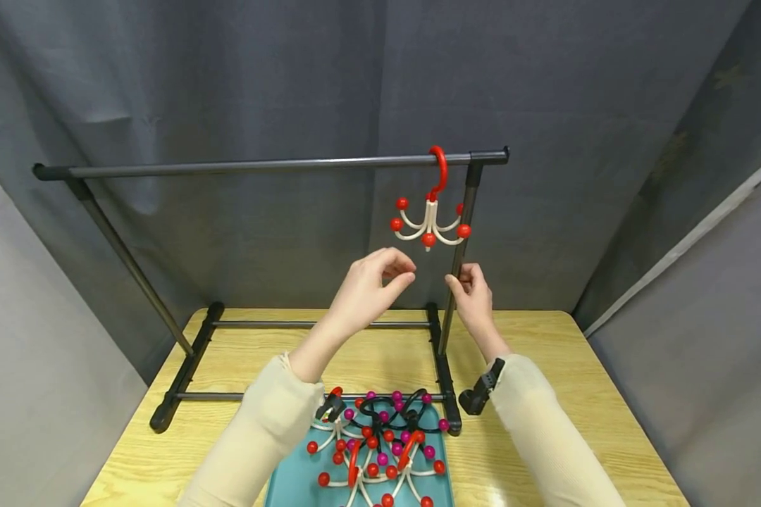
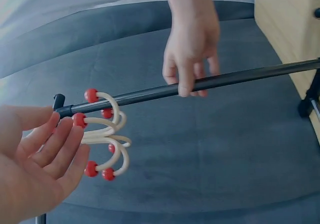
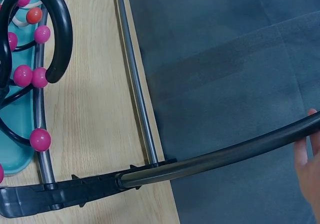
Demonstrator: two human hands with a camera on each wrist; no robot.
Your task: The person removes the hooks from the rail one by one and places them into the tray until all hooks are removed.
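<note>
A white hanger [image 1: 430,215] with a red hook and red ball tips hangs from the right end of the dark rack's top bar [image 1: 260,167]. My left hand [image 1: 406,273] hovers just below and left of it, fingers relaxed and holding nothing. In the left wrist view that hand [image 2: 60,144] lies open beside the hanger [image 2: 105,134]. My right hand [image 1: 459,282] grips the rack's right upright post [image 1: 461,239]; its fingers [image 2: 190,82] curl over the post [image 2: 250,77]. In the right wrist view only the fingers [image 3: 310,159] show at the edge, beside the post [image 3: 225,154].
A teal tray [image 1: 292,479] at the table's near edge holds several hangers, white with red balls [image 1: 368,458] and black with pink balls [image 1: 399,412]. The rack's base [image 1: 184,373] stands on the wooden table [image 1: 577,394]. Grey cloth surrounds the table.
</note>
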